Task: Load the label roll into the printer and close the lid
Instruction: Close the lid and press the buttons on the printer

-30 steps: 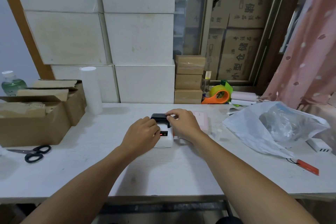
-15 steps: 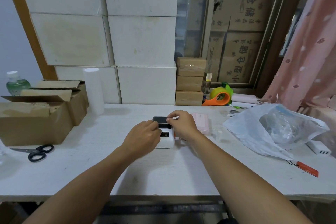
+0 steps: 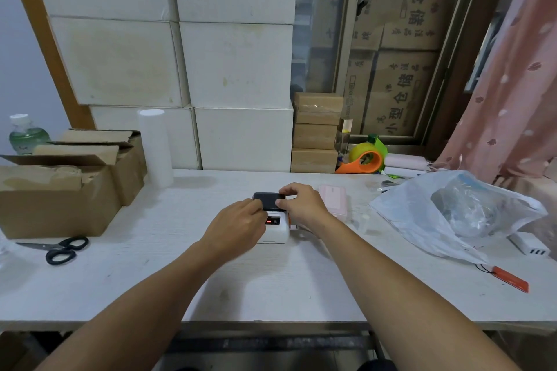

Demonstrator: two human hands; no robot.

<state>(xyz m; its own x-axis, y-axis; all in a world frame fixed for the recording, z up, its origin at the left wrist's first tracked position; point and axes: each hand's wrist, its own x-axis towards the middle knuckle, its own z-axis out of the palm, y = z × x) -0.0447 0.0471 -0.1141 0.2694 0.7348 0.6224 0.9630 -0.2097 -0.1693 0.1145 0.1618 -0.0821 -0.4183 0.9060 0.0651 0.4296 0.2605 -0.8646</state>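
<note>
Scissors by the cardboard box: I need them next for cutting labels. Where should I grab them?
Take the scissors by the black handle loops, which point toward the table's middle, reaching from the right. The blades point left, toward the cardboard box, and lie flat.

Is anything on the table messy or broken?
Nothing looks broken or spilled. The cardboard box on the left has crumpled, torn-looking flaps, and the plastic bag on the right lies rumpled. Both hands, left hand and right hand, rest on the small white printer, which sits flat.
</note>
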